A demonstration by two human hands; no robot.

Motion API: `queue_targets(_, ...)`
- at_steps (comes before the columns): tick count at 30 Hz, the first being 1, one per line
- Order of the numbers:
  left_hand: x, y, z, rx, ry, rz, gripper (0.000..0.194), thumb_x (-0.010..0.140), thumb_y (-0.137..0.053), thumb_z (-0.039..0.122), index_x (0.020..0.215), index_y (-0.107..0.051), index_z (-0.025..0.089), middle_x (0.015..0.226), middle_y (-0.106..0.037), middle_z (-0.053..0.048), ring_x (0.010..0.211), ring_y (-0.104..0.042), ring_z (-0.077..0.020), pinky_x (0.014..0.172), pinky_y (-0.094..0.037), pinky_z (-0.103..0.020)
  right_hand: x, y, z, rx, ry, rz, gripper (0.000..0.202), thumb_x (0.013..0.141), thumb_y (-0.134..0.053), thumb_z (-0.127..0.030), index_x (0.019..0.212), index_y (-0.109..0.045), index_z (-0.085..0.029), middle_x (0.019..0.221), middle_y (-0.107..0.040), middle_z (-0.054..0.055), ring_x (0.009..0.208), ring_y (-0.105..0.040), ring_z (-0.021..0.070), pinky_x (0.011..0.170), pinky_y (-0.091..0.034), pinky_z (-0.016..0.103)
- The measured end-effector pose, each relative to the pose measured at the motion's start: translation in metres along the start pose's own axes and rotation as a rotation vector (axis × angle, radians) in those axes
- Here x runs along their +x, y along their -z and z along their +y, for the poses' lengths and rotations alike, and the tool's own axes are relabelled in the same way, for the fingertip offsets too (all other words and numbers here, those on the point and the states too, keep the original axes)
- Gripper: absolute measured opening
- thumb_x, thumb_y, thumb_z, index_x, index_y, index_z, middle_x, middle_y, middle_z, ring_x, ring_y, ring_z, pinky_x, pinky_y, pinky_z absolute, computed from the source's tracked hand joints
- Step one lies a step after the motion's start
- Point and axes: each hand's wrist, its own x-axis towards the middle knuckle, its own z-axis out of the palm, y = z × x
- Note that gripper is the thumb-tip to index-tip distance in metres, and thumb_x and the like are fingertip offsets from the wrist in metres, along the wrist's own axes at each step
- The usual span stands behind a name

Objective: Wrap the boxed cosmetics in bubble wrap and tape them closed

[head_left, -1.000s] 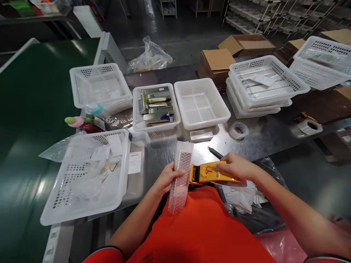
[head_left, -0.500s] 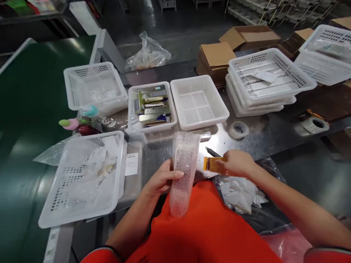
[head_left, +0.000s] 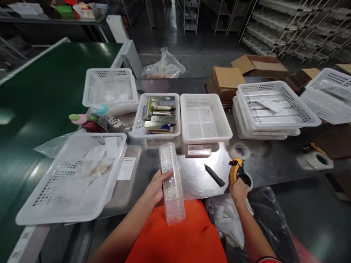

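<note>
My left hand [head_left: 157,185] is closed round a long bubble-wrapped package [head_left: 173,190], whose near end rests against the orange shirt. Over at the table's front edge, my right hand [head_left: 239,190] grips a yellow and black tape dispenser [head_left: 236,170] that carries a roll of tape. Between the hands a black utility knife [head_left: 214,175] lies on the metal table [head_left: 189,184]. Small flat boxes [head_left: 199,151] lie just beyond it, below the white baskets. A loose tape roll [head_left: 239,151] sits right behind the dispenser.
A basket of slim boxes [head_left: 160,113] stands beside a bare-bottomed white basket [head_left: 204,118]. Stacked baskets [head_left: 276,106] occupy the right. A large basket [head_left: 74,179] and green conveyor [head_left: 63,69] are at left. A bag of white scraps [head_left: 227,219] hangs below the edge.
My right hand has moved to the right along the table edge, and the tape dispenser now shows clearly in it. The wrapped package has tilted the other way in my left hand. The view has lifted.
</note>
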Motion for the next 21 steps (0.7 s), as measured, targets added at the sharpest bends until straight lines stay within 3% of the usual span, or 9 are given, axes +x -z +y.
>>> queue_targets(2,0.000,-0.007,-0.007,0.016,-0.102,0.051,0.057,0.049,-0.092,0.028,0.095,-0.059,0.019,0.077,-0.070,0.003,0.063,-0.064,-0.0125,0.062,-0.052,-0.024,-0.012,-0.002,-0.039,0.253,-0.082,0.165,0.055,0.090,-0.044,-0.028,0.136,-0.042,0.003,0.136,-0.046,0.039,0.133,-0.044,0.0453,0.105,-0.033,0.060)
queue_targets(3,0.001,-0.010,-0.011,0.037,-0.153,0.073,0.060,0.048,-0.092,0.029,0.096,-0.057,0.020,0.078,-0.070,0.004,0.066,-0.064,-0.0123,0.063,-0.052,-0.024,-0.021,0.002,-0.061,0.446,-0.046,0.172,0.061,0.090,-0.044,-0.032,0.141,-0.035,0.000,0.145,-0.039,0.036,0.138,-0.038,0.0427,0.109,-0.031,0.059)
queue_targets(5,0.001,-0.016,-0.019,0.095,-0.221,0.079,0.060,0.049,-0.093,0.031,0.095,-0.056,0.021,0.081,-0.070,0.005,0.072,-0.065,-0.0127,0.068,-0.052,-0.024,-0.047,0.015,-0.106,0.878,0.204,-0.083,0.063,0.094,-0.038,-0.041,0.147,-0.029,-0.009,0.149,-0.040,0.027,0.136,-0.044,0.0335,0.113,-0.033,0.052)
queue_targets(7,0.001,-0.019,-0.026,0.114,-0.236,0.036,0.057,0.053,-0.091,0.036,0.097,-0.058,0.021,0.084,-0.070,0.004,0.077,-0.065,-0.0138,0.073,-0.053,-0.025,-0.075,0.027,-0.143,1.138,0.479,-0.447,0.071,0.094,-0.041,-0.054,0.150,-0.024,-0.014,0.152,-0.038,0.021,0.138,-0.043,0.0291,0.115,-0.034,0.047)
queue_targets(9,-0.001,-0.020,-0.028,0.076,-0.217,-0.002,0.055,0.059,-0.087,0.044,0.101,-0.060,0.022,0.089,-0.070,0.002,0.081,-0.066,-0.0154,0.077,-0.053,-0.027,-0.096,0.035,-0.168,1.266,0.576,-0.584,0.075,0.092,-0.046,-0.061,0.150,-0.022,-0.018,0.153,-0.039,0.017,0.139,-0.041,0.0271,0.117,-0.031,0.045)
queue_targets(12,-0.003,-0.022,-0.027,0.037,-0.184,0.006,0.060,0.062,-0.082,0.053,0.109,-0.061,0.023,0.094,-0.072,0.000,0.091,-0.068,-0.0207,0.082,-0.054,-0.030,-0.103,0.040,-0.182,1.358,0.633,-0.664,0.072,0.088,-0.053,-0.063,0.143,-0.032,-0.022,0.140,-0.052,0.012,0.129,-0.050,0.0257,0.112,-0.038,0.042)
queue_targets(16,0.002,-0.024,-0.024,0.099,-0.266,-0.021,0.072,0.066,-0.079,0.057,0.126,-0.056,0.026,0.126,-0.066,-0.008,0.128,-0.054,-0.0283,0.102,-0.046,-0.035,-0.053,0.064,-0.173,1.246,0.691,-0.608,0.056,0.086,-0.055,-0.058,0.126,-0.048,-0.019,0.120,-0.063,0.010,0.113,-0.058,0.0251,0.100,-0.046,0.039)
queue_targets(19,0.010,-0.006,-0.021,0.232,-0.376,0.061,0.080,0.061,-0.084,0.049,0.132,-0.052,0.028,0.149,-0.048,-0.011,0.140,-0.041,-0.0304,0.110,-0.036,-0.038,0.025,0.113,-0.158,0.960,0.673,-0.299,0.057,0.086,-0.052,-0.053,0.130,-0.048,-0.017,0.118,-0.062,0.012,0.110,-0.059,0.0275,0.095,-0.048,0.040)
queue_targets(21,0.010,0.022,-0.023,0.272,-0.361,0.186,0.074,0.060,-0.084,0.046,0.126,-0.058,0.025,0.148,-0.049,-0.014,0.134,-0.046,-0.0329,0.107,-0.037,-0.041,0.083,0.149,-0.158,0.636,0.709,-0.069,0.061,0.087,-0.055,-0.046,0.138,-0.044,-0.015,0.119,-0.062,0.014,0.108,-0.060,0.0291,0.092,-0.049,0.041)
